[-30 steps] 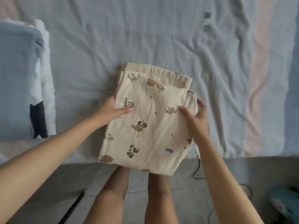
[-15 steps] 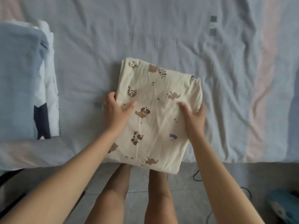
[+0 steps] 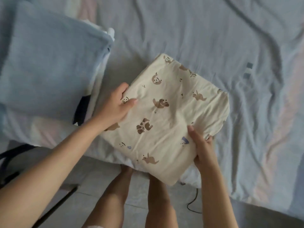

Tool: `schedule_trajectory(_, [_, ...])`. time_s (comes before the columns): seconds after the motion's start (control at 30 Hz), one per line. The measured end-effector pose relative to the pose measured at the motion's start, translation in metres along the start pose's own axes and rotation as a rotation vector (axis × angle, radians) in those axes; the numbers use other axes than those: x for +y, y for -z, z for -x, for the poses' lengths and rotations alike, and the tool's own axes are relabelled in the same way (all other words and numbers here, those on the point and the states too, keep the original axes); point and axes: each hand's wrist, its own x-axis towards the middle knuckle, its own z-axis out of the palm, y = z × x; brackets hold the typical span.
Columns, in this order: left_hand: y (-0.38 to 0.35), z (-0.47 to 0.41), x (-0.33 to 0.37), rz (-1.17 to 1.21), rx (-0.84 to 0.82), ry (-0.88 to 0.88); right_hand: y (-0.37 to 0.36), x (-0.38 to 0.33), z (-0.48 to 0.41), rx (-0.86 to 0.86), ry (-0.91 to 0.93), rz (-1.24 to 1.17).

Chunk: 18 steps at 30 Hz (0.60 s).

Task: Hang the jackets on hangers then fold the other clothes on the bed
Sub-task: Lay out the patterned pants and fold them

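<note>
At the left of the bed (image 3: 246, 46) sits one pile (image 3: 49, 71) of folded clothes, pale blue on top with white and a dark patch showing beneath; how many pieces it holds cannot be told. Just beside it, the left hand (image 3: 115, 106) pinches the left edge of one folded cream garment (image 3: 172, 112) printed with small brown dogs, thumb on top and fingers tucked under. The garment lies near the bed's front edge, its lower corner hanging over the floor (image 3: 92, 186). The right hand (image 3: 202, 145) grips the opposite edge, thumb on top, fingers curled round. The cloth looks thin, soft and light, so it will likely sag or slide open unless held at both folded edges, as now, or supported flat from below. Two hands, one garment in hand, one pile. No jackets or hangers are in view. One dark cable (image 3: 194, 206) trails on the floor.
</note>
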Motion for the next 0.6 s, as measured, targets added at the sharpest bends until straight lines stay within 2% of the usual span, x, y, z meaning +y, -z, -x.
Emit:
schedule_trajectory(0.07, [0.049, -0.010, 0.014, -0.064, 0.089, -0.082, -0.045, -0.015, 0.002, -0.058, 0.048, -0.021])
schedule_trajectory(0.17, [0.150, -0.010, 0.027, -0.101, 0.321, -0.135, -0.142, -0.036, -0.007, -0.250, 0.142, -0.041])
schedule_trajectory(0.23, [0.203, -0.010, 0.016, -0.165, 0.455, -0.059, -0.196, -0.041, -0.018, -0.375, 0.193, -0.009])
schedule_trajectory(0.33, [0.268, -0.010, -0.041, -0.282, 0.678, 0.171, -0.282, -0.022, -0.038, -0.496, 0.184, 0.108])
schedule_trajectory(0.4, [0.276, -0.013, -0.080, -0.317, 0.723, 0.440, -0.318, 0.001, -0.055, -0.468, 0.118, 0.169])
schedule_trajectory(0.47, [0.264, -0.011, -0.108, -0.236, 0.616, 0.708, -0.337, 0.021, -0.067, -0.371, 0.094, 0.198])
schedule_trajectory(0.53, [0.258, -0.009, -0.125, -0.171, 0.592, 0.805, -0.346, 0.032, -0.073, -0.272, 0.099, 0.251])
schedule_trajectory(0.6, [0.263, -0.013, -0.130, -0.149, 0.663, 0.751, -0.346, 0.036, -0.074, -0.179, 0.143, 0.275])
